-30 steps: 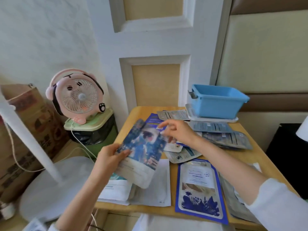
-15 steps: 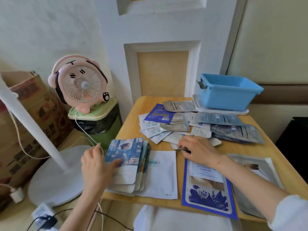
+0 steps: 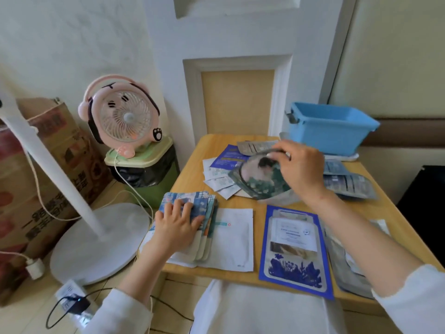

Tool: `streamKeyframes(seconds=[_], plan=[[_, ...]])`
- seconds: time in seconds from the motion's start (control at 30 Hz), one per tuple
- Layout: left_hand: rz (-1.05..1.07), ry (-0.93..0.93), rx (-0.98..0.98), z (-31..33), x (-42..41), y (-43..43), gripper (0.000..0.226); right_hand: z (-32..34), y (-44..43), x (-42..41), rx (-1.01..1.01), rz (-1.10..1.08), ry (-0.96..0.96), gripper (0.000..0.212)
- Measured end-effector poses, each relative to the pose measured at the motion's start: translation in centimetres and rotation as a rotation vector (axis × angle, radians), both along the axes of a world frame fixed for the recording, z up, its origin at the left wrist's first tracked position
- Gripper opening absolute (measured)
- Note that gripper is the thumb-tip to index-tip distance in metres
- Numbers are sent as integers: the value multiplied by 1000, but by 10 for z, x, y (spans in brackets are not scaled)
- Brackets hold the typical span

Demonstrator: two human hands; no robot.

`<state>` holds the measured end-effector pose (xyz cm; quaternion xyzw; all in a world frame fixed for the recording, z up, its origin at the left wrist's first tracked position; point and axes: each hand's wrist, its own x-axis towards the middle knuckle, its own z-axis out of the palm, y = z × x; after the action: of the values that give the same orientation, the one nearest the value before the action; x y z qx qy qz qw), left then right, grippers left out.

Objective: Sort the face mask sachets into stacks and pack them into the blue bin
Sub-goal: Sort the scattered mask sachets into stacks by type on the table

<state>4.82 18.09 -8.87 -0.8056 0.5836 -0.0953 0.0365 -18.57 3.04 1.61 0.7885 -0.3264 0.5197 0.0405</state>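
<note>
The right hand (image 3: 301, 169) pinches a green picture sachet (image 3: 258, 182) by its top edge, lifted above the loose sachets (image 3: 219, 174) near the table's (image 3: 192, 155) far side. The left hand (image 3: 177, 225) lies flat, fingers spread, on the fanned stack (image 3: 204, 213) by the near left corner. These look light, floppy and slick; edge pinches suit them, and stacks may slide. The blue bin (image 3: 330, 128) sits at the far right corner.
</note>
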Motion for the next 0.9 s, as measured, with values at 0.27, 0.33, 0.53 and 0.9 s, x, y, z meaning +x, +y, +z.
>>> streamKeyframes(seconds=[0.27, 0.33, 0.53, 0.9], plan=[[-37, 1579, -451, 86, -48, -36, 78, 29, 3, 5, 990, 445, -408, 15], [-54, 1835, -293, 95, -61, -36, 67, 21, 1, 5, 1049, 403, -427, 16], [-44, 1591, -543, 91, -55, -24, 13, 9, -3, -3, 1033, 453, -346, 11], [284, 1351, -418, 66, 34, 25, 9, -81, -42, 43, 578, 54, 421, 19]])
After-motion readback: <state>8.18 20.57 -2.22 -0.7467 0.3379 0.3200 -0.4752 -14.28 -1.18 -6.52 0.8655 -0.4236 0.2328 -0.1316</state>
